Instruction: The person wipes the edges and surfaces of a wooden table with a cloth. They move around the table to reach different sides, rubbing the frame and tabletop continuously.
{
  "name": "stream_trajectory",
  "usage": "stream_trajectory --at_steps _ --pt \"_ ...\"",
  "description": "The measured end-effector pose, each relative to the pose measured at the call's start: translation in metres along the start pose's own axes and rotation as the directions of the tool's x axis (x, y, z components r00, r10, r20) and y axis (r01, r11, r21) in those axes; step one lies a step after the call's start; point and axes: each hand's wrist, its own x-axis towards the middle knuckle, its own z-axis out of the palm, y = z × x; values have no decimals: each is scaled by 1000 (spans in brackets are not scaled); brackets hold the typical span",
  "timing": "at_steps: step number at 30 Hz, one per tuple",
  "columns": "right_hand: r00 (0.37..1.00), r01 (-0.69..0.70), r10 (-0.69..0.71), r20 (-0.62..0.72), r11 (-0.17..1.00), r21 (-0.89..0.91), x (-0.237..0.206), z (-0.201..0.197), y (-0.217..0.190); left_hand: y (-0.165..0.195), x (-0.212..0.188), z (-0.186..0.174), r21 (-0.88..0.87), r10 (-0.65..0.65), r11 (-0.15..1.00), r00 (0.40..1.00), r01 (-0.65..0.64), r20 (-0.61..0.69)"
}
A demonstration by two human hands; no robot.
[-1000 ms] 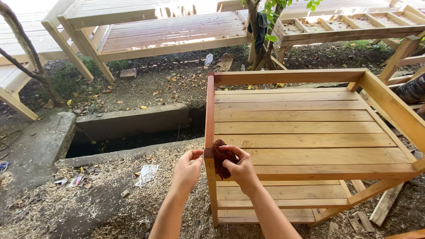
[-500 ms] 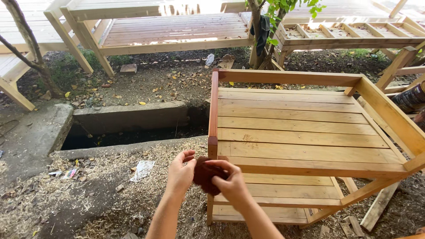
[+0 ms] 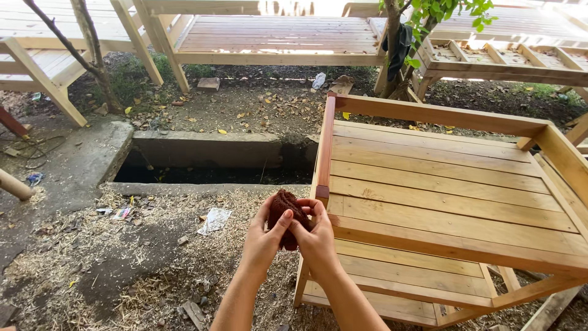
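Note:
Both my hands hold one folded reddish-brown piece of sandpaper (image 3: 285,206) just off the near left corner of a wooden slatted piece of furniture (image 3: 441,184). My left hand (image 3: 264,236) grips it from the left, thumb pressed on its face. From the right, my right hand (image 3: 315,236) pinches the same piece, fingers wrapped over its edge. The sandpaper sits beside the furniture's left rail (image 3: 324,150), close to it; whether it touches is unclear.
A concrete-edged ditch (image 3: 208,165) runs left of the furniture. Sawdust and wood shavings (image 3: 122,257) cover the ground near me, with paper scraps (image 3: 214,219). More wooden platforms (image 3: 275,37) stand at the back, and a thin tree (image 3: 92,55) at the left.
My hands drew back from the furniture's left rail toward me and lifted the sandpaper, now folded between both hands. The view shifted left.

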Motion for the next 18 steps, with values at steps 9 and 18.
stream_trajectory --at_steps 9,18 --pt "977 -82 92 193 995 -58 11 -26 -49 7 14 -4 -85 163 984 985 -159 49" --pt "999 44 -35 31 934 -354 59 -59 -82 22 38 16 -36 95 995 995 -96 -17"
